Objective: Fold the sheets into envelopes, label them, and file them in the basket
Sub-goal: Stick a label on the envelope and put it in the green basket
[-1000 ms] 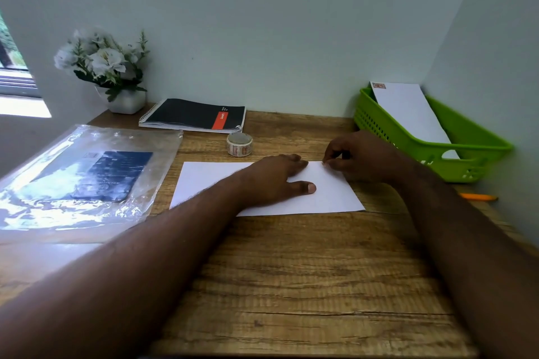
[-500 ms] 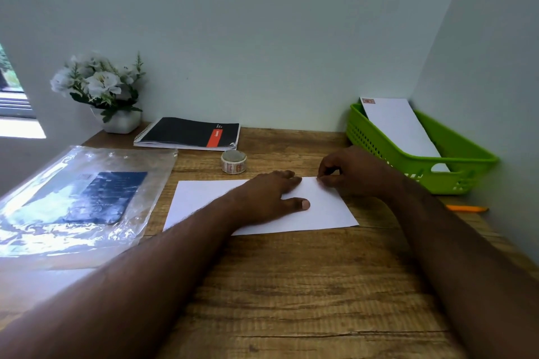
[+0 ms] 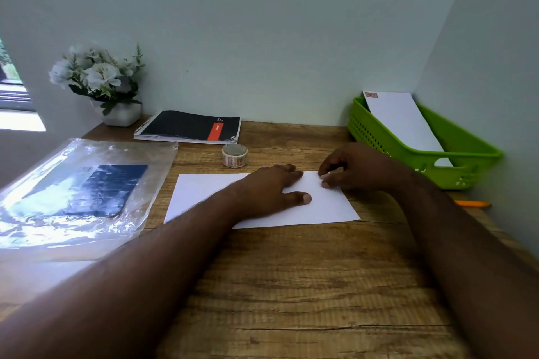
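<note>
**Starting the first fold on the flat white sheet**

Working on the wood-grain counter (image 3: 291,285), with both forearms reaching in from the near edge. Lying flat just beyond them: the plain white rectangular sheet of paper (image 3: 329,207), long side toward the body, not yet creased as far as can be told.

Pressing down on the middle of the sheet with the left hand (image 3: 271,189), fingers straight and spread, thumb out to the side. Keeping that palm flat and heavy, so as to stop the paper from sliding or turning while the corner is lifting.

Curling the right hand (image 3: 353,167) at the far right corner of the sheet, thumb and forefinger tips close together at the edge. Probably pinching the corner, though hard to tell whether the paper is actually caught between the tips. Needing a clean catch of one layer only, then bringing the edge over squarely before creasing; pulling too sharply risking a skewed fold.

Sitting a little farther back: a small round roll of patterned tape (image 3: 234,156), near the sheet but apart from it, likely serving for sealing or labelling. Resting at the right against the wall: the bright green perforated plastic basket (image 3: 466,151), already holding one finished white envelope (image 3: 408,122) leaning inside it.
</note>
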Tool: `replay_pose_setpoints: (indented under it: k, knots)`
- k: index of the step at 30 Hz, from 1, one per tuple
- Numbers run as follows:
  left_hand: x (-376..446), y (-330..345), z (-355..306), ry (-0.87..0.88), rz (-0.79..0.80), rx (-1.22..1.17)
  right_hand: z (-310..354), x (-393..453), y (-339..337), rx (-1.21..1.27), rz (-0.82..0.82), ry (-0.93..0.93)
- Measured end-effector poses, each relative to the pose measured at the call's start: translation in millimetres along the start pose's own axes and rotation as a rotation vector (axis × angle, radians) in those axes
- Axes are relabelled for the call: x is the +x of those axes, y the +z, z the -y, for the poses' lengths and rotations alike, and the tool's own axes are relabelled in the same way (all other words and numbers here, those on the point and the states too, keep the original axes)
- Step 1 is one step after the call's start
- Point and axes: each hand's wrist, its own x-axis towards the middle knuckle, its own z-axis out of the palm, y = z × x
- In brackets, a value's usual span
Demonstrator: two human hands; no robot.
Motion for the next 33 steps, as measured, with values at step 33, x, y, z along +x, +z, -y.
replay_pose_setpoints:
  k: [33]
  knots:
    - [5, 3, 5, -0.014, 0.008, -0.003, -2, -14, -10, 0.238, 0.117, 0.022]
